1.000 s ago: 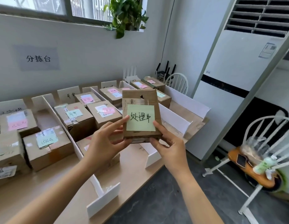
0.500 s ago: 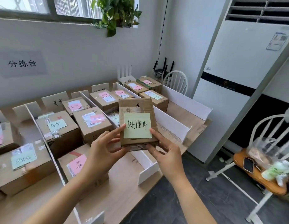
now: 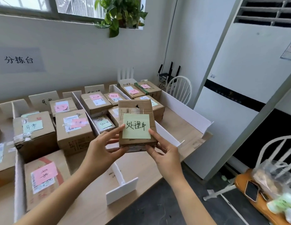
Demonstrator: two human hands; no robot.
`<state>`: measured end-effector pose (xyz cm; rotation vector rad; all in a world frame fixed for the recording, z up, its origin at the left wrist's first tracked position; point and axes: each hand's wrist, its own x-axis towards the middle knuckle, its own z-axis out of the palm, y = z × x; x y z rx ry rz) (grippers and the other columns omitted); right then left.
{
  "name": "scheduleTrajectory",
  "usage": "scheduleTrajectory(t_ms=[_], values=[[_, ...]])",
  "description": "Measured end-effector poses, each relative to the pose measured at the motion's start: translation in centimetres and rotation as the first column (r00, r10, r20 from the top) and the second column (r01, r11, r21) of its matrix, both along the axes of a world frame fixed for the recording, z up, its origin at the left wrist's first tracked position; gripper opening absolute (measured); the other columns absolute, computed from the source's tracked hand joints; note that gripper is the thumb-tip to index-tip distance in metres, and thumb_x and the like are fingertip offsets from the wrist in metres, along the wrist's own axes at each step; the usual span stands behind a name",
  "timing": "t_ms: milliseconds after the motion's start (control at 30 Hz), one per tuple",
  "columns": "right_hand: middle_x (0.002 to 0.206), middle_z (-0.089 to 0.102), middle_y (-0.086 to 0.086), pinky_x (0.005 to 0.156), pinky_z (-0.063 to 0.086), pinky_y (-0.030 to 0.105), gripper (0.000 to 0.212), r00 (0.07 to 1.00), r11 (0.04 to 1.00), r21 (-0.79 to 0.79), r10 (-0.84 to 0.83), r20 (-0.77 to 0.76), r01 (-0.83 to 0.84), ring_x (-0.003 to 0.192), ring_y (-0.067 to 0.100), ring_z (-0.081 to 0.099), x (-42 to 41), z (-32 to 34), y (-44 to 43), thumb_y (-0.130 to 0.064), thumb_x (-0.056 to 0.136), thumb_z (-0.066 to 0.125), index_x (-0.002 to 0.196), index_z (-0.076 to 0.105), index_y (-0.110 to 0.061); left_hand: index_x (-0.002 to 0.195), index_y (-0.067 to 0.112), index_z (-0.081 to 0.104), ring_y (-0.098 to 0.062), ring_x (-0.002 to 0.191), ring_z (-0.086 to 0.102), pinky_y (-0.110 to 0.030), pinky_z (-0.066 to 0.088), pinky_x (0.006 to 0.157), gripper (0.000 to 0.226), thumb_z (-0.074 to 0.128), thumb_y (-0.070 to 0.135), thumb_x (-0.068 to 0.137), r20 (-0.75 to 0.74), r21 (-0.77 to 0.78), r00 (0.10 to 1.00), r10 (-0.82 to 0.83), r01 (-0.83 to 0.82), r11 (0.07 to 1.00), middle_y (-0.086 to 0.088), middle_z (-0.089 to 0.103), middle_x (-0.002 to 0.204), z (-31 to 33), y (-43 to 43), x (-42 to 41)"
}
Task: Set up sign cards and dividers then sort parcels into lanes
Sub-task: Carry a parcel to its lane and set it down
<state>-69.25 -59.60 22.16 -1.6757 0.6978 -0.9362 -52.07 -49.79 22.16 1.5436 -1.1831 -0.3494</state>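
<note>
I hold a small cardboard parcel (image 3: pixel 142 108) upright in front of me, with a green sticky note (image 3: pixel 136 126) bearing handwriting on its face. My left hand (image 3: pixel 101 150) grips its lower left edge and my right hand (image 3: pixel 165 153) grips its lower right corner. Below it the wooden table (image 3: pixel 179 127) is split into lanes by white dividers (image 3: pixel 170 134). White sign cards (image 3: pixel 43 99) stand along the wall. Several parcels with pink or green notes fill the lanes, such as one large box (image 3: pixel 75 132).
A tall white air conditioner (image 3: pixel 248 82) stands right of the table. One white chair (image 3: pixel 179 88) is in the corner, and another chair (image 3: pixel 271 184) at lower right carries a phone and bags. A plant (image 3: pixel 120 13) hangs from the window sill.
The view has swung slightly left and nearer to the table. Both hands keep the parcel held in the same grip, now over the lanes at the right.
</note>
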Motion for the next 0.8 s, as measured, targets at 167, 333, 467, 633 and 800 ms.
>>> scheduleTrajectory(t_ms=[167,333,467,633,800], values=[[0.125,0.061,-0.019,0.087,0.048,0.011,0.050,0.999,0.999,-0.011,0.035,-0.024,-0.035,0.115,-0.002,0.057,-4.0,0.3,-5.4,-0.007,0.085,0.070,0.121,0.062,-0.040,0.124,0.043,0.050,0.006,0.101,0.057,-0.008,0.051,0.071,0.069,0.077,0.005,0.072,-0.021,-0.019,0.999,0.042,-0.043,0.999,0.004,0.059,0.109,-0.1,-4.8,-4.4],[0.124,0.064,-0.013,0.081,0.047,0.008,0.051,0.998,0.998,0.007,0.058,-0.024,-0.058,0.111,-0.002,0.059,-7.2,0.2,-9.6,-0.004,0.085,0.069,0.116,0.063,-0.043,0.124,0.039,0.053,0.005,0.099,0.058,-0.009,0.052,0.071,0.068,0.077,0.002,0.072,-0.054,-0.037,0.995,0.088,-0.090,0.995,0.004,0.059,0.105,-0.6,-8.6,-8.2],[0.123,0.062,-0.013,0.076,0.043,0.001,0.050,0.994,0.994,0.029,0.105,-0.016,-0.105,0.107,-0.014,0.054,-8.7,0.1,-11.5,-0.001,0.086,0.067,0.115,0.061,-0.041,0.123,0.043,0.052,0.003,0.100,0.058,-0.012,0.053,0.073,0.070,0.078,0.005,0.071,-0.050,-0.021,0.992,0.118,-0.119,0.993,0.008,0.058,0.102,-1.2,-10.3,-9.7],[0.122,0.062,-0.016,0.075,0.045,0.003,0.049,0.990,0.989,0.049,0.140,-0.001,-0.140,0.107,-0.013,0.055,-9.2,-0.6,-13.4,-0.003,0.086,0.067,0.115,0.061,-0.042,0.123,0.044,0.052,0.001,0.100,0.058,-0.012,0.053,0.073,0.070,0.078,0.003,0.072,-0.045,-0.001,0.989,0.142,-0.142,0.990,0.006,0.058,0.101,-1.2,-11.8,-10.5],[0.119,0.063,-0.017,0.075,0.046,0.003,0.049,0.990,0.988,0.064,0.143,0.006,-0.143,0.109,-0.009,0.056,-9.3,-1.4,-15.9,-0.003,0.086,0.068,0.117,0.062,-0.040,0.124,0.044,0.052,0.001,0.099,0.059,-0.012,0.053,0.073,0.070,0.077,0.005,0.072,-0.031,0.015,0.989,0.144,-0.144,0.989,0.007,0.058,0.103,-1.7,-13.9,-10.7]])
